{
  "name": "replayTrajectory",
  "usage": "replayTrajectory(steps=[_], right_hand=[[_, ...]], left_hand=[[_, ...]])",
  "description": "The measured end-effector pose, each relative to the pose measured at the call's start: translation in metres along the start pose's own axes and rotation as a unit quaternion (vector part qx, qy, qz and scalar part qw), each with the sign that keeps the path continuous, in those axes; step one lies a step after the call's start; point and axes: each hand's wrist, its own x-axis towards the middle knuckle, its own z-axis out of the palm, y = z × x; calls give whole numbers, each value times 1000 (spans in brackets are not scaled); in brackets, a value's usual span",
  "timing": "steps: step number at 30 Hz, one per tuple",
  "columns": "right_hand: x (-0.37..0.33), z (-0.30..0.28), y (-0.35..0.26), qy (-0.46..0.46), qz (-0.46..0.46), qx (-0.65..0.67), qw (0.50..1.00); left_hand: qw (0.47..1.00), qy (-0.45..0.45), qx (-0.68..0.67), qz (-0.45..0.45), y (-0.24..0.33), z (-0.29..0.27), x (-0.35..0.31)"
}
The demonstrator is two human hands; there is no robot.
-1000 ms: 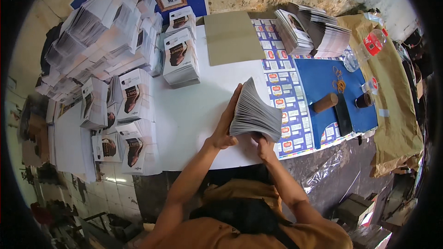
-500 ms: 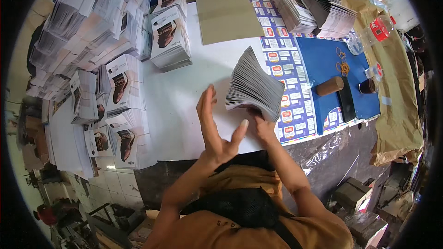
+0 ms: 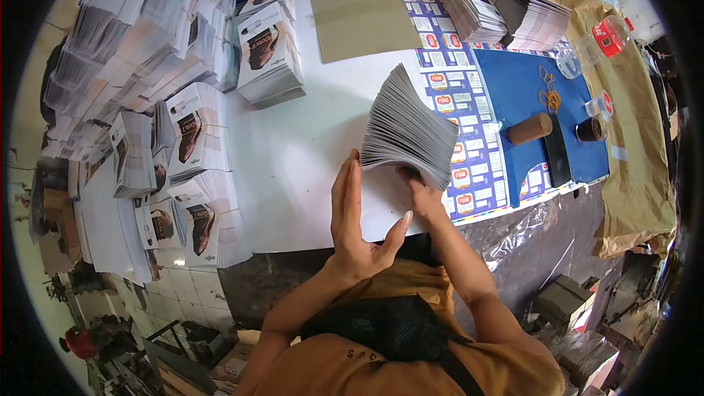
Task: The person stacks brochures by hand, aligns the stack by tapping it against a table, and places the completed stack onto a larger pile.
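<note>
Moved since half a second ago: left hand (image 3: pixel 356 238), then apart from the sheaf (image 3: pixel 411 128), now with fingertips at its lower-left corner; contact too close to call from where I stand.

Sheaf: one, thick, grey-edged, fanned and bowed, centre of frame, raised over the white sheet (image 3: pixel 293 169).
Left hand: one, flat, fingers straight and together, thumb spread wide; nothing in its grasp.
Right hand: one, closed on the sheaf's lower end, fingers partly hidden beneath.

Handling, in my judgement: right grip firm but not crushing, so the leaves can slide without spilling; left palm kept flat against the edges, pressing evenly, thumb well out; too hard a push at one corner would likely skew the fan.

Edges: white sheet's near border, just below the hands; patterned sheet (image 3: pixel 484 176), beside the sheaf at right.
Room: widest left of the sheaf, centre-left of frame, as far as the banded booklets (image 3: pixel 198 132).
Limits: booklet stack (image 3: pixel 271 66) and grey board (image 3: pixel 363 15) toward the top; at right, on the blue sheet (image 3: pixel 513 88), cylinder (image 3: pixel 530 129), black bar (image 3: pixel 557 154) and dark cup (image 3: pixel 590 129), best given wide berth by the right elbow.
</note>
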Motion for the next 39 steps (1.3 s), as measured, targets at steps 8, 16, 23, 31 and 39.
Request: replayTrajectory(steps=[8, 16, 23, 31, 39], right_hand=[[1, -5, 28, 20, -57, -101, 993], [0, -1, -4, 21, 33, -108, 993], [5, 0, -18, -18, 16, -78, 997], [7, 5, -37, -7, -17, -79, 997], [7, 2, -22, 1, -9, -68, 998]], left_hand=[[998, 53, 36, 3, 1, 1, -10], [997, 72, -26, -24, 3, 5, -8], [998, 55, -15, -21, 5, 2, -7], [999, -1, 9, -35, 14, -3, -1], [999, 34, 31, -11, 8, 0, -6]])
